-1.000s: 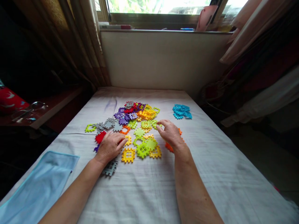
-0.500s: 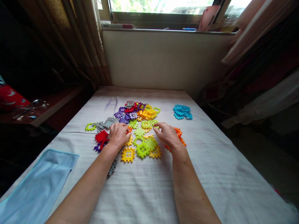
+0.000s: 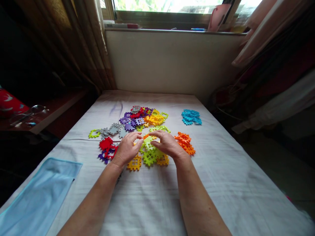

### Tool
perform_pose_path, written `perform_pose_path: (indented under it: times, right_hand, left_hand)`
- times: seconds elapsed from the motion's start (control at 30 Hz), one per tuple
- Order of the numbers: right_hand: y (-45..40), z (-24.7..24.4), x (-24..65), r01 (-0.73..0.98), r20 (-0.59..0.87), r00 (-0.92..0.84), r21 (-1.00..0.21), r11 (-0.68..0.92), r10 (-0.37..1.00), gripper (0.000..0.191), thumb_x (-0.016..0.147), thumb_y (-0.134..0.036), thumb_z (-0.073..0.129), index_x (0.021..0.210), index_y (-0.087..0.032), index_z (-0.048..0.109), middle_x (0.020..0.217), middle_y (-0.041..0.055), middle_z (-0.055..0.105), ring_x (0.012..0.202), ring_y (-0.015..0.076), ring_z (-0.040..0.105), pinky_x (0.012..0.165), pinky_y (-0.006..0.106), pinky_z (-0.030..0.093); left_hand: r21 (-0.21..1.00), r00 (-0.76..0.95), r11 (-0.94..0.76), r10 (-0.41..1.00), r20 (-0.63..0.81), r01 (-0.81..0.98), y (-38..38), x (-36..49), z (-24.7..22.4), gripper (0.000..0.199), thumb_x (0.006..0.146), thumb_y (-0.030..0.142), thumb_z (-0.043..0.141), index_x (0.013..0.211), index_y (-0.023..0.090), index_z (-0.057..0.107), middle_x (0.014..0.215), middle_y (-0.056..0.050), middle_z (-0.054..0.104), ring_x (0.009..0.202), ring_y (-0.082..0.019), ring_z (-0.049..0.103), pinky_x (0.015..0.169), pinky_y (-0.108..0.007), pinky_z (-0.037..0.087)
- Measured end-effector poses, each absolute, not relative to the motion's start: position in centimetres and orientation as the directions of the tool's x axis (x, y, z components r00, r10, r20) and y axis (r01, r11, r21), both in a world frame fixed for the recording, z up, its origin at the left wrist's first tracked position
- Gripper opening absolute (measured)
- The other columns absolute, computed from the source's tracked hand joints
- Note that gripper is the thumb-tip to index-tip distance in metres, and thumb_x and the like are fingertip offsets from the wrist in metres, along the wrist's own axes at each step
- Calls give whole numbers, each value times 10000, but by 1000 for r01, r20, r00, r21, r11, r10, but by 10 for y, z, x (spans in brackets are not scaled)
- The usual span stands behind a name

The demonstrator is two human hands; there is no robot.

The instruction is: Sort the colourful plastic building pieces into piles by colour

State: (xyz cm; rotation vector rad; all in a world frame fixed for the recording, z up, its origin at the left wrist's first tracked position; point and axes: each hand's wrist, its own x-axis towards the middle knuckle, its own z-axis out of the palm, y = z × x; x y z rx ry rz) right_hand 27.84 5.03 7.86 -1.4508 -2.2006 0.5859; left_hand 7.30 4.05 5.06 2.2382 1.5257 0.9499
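My left hand (image 3: 130, 148) is closed in a pinch at the left of a pile of plastic interlocking tiles. An orange interlocking tile (image 3: 146, 136), partly hidden, shows at its fingertips. My right hand (image 3: 168, 144) comes in from the other side, its index finger at that tile and its thumb spread apart below. Under and between both hands lie lime green tiles (image 3: 149, 158), with yellow tiles (image 3: 134, 163) in front. Red tiles (image 3: 106, 143) lie left of my left hand, and a stack of orange tiles (image 3: 186, 145) lies right of my right hand.
Blue tiles (image 3: 191, 117) form a separate heap at the back right. Purple tiles (image 3: 129, 126) and grey tiles (image 3: 114, 128) lie behind my left hand. A light blue cloth (image 3: 46, 193) rests on the bed sheet (image 3: 147, 203). Glasses (image 3: 27, 114) sit on a side table.
Both hands have moved toward each other over the lime green tiles. An orange tile now shows between their fingertips, and the right-hand orange stack is more exposed.
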Motion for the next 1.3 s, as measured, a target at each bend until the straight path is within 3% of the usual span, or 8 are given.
perform_pose_path:
  times: [0.17, 0.27, 0.37, 0.6, 0.8, 0.97, 1.13, 1.3]
  right_hand:
    - [54, 75, 277, 633, 226, -355, -655, 412, 907, 305, 821, -218, 692, 1121, -253, 735, 1171, 54, 725, 1071, 192, 659, 956, 323, 493]
    - [56, 73, 283, 605, 156, -387, -701, 378, 909, 143, 864, -271, 633, 909, -219, 758, 870, 4, 745, 794, 145, 657, 742, 248, 492]
    - [56, 74, 298, 641, 79, -335, -712, 288, 939, 213, 883, -313, 575, 777, -198, 720, 671, -34, 666, 632, 109, 574, 599, 206, 411]
    - [54, 87, 350, 797, -15, 71, -601, -66, 997, 311, 851, -308, 569, 1101, -210, 726, 776, 11, 725, 645, 132, 603, 604, 230, 399]
    - [51, 90, 373, 821, -120, 207, -518, -239, 971, 307, 828, -234, 546, 1046, -226, 762, 976, 36, 775, 864, 174, 679, 696, 237, 442]
    - [49, 87, 382, 821, -204, 312, -434, -371, 928, 333, 836, -256, 522, 1062, -249, 767, 998, 29, 778, 882, 188, 699, 699, 247, 464]
    - [51, 82, 383, 817, -76, 443, -375, -437, 893, 431, 881, -365, 505, 1240, -231, 701, 1225, 94, 712, 1083, 261, 670, 859, 333, 502]
    - [54, 83, 368, 837, 22, 401, -414, -357, 916, 404, 889, -387, 515, 1211, -249, 716, 1189, 97, 718, 1087, 261, 668, 901, 349, 508]
  left_hand:
    - [679, 252, -391, 920, 299, 621, 37, 77, 58, 208, 890, 370, 529, 875, 218, 669, 1174, -76, 723, 1127, -229, 651, 1050, -416, 472]
    - [727, 263, -362, 931, 253, 583, 34, 80, 60, 259, 906, 416, 505, 909, 225, 679, 1169, -64, 728, 1110, -224, 662, 1018, -382, 494]
    - [707, 249, -334, 942, 226, 624, 32, 84, 56, 301, 917, 442, 495, 1040, 235, 675, 1131, -50, 735, 1079, -218, 673, 985, -364, 511]
    - [404, 346, -479, 866, 360, 779, 30, 87, 37, 248, 925, 347, 529, 1094, 230, 668, 1191, -78, 712, 1184, -239, 609, 1085, -449, 424]
    - [362, 399, -496, 862, 311, 789, 28, 89, 36, 216, 938, 339, 518, 1017, 223, 682, 1138, -65, 730, 1131, -232, 634, 1068, -459, 419]
    - [355, 385, -487, 865, 320, 798, 31, 85, 35, 212, 934, 330, 520, 1029, 231, 681, 1151, -59, 729, 1148, -230, 630, 1058, -453, 418]
    - [326, 345, -444, 883, 320, 835, 48, 80, 37, 220, 920, 327, 539, 1058, 246, 690, 1163, -53, 729, 1142, -231, 630, 1054, -439, 416]
    - [232, 266, -328, 928, 263, 916, 97, 85, 57, 261, 896, 318, 564, 1096, 226, 703, 1195, -71, 708, 1132, -251, 615, 1029, -402, 421]
